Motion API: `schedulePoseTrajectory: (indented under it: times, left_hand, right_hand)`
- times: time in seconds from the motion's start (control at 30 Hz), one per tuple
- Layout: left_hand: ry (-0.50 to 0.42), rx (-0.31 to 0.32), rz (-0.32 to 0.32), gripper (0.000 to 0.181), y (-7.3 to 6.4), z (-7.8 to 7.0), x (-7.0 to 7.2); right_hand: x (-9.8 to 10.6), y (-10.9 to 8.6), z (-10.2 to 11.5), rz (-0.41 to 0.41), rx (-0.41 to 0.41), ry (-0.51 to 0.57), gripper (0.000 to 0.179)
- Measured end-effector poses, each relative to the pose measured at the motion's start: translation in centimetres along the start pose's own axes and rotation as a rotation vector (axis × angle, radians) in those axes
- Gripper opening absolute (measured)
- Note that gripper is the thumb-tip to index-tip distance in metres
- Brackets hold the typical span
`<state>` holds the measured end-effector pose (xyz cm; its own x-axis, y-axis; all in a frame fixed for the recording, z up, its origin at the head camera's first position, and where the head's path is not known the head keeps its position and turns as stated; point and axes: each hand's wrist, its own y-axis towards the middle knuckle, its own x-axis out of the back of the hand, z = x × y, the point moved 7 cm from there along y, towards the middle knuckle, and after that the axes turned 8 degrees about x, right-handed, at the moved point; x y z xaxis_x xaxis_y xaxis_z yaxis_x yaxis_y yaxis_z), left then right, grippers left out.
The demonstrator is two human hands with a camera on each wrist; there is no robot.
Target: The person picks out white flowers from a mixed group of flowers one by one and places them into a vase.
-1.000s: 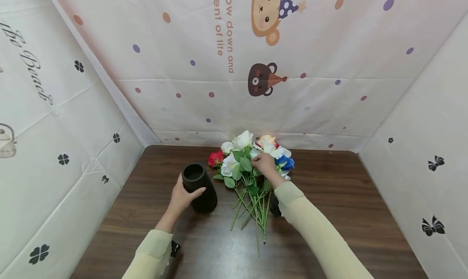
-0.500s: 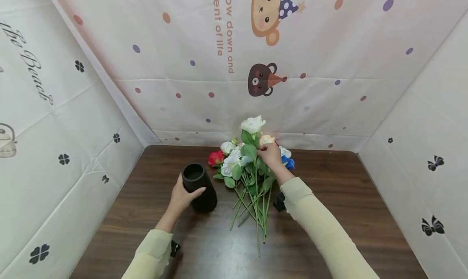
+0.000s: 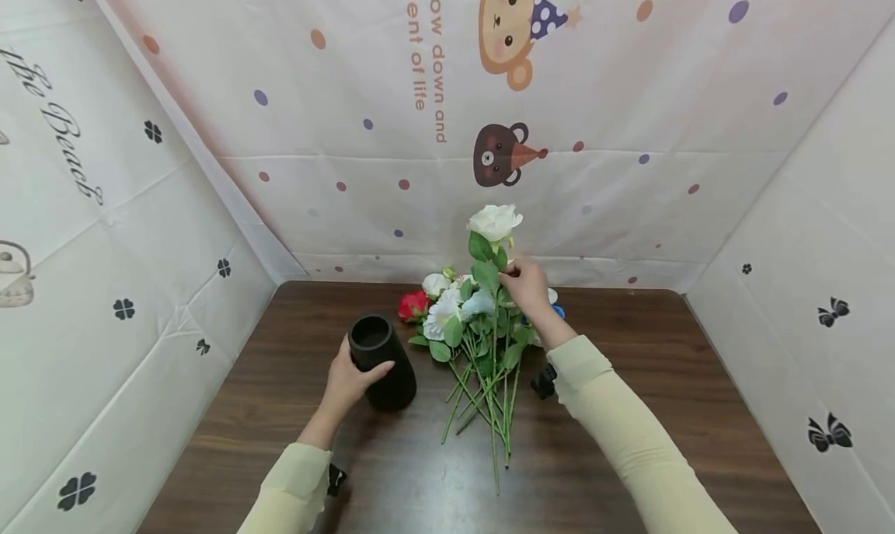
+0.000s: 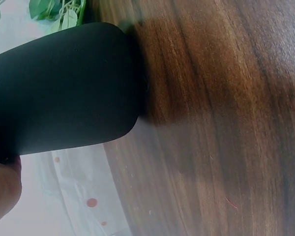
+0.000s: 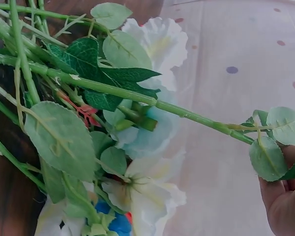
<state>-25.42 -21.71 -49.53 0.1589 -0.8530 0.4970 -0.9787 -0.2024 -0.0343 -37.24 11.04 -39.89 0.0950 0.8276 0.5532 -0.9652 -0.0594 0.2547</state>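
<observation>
My left hand grips a black cylindrical vase, thumb across its front and fingers behind. The vase stands upright on the table, its round mouth facing up; the left wrist view shows its base at the wood. In my right hand a white rose is pinched by its stem just below the bloom, among its leaves. The rose's head is raised over the other artificial flowers. Its green stem slants down across the pile in the right wrist view. White flowers and a red flower lie underneath.
Several crossed green stems point toward the front of the brown wooden table. A blue flower sits at the pile's right side. A printed cloth wall rises behind the table, and white cloth stands on both sides.
My right hand has taken the white rose by its stem and raised its head up and slightly right, out of the pile. My left hand and the vase have stayed in place.
</observation>
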Motion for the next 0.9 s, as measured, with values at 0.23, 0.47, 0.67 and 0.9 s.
schedulePoseTrajectory:
  times: [0.23,0.47,0.67,0.9]
  left_hand:
    - [-0.008,-0.001,-0.022,0.085,-0.3,0.0,0.2]
    - [-0.022,-0.008,-0.027,0.082,-0.4,-0.1,0.4]
    - [-0.019,-0.019,-0.031,0.080,-0.4,-0.3,0.2]
    - [-0.014,-0.008,-0.027,0.082,-0.2,-0.3,0.0]
  right_hand:
    - [0.6,0.1,0.5,-0.017,0.022,0.033,0.016]
    - [1.1,0.1,1.4,-0.054,0.052,0.049,0.017]
    - [1.6,-0.6,2.6,-0.097,0.099,0.057,0.014]
    - [2.6,-1.6,4.3,-0.137,0.172,0.064,0.013]
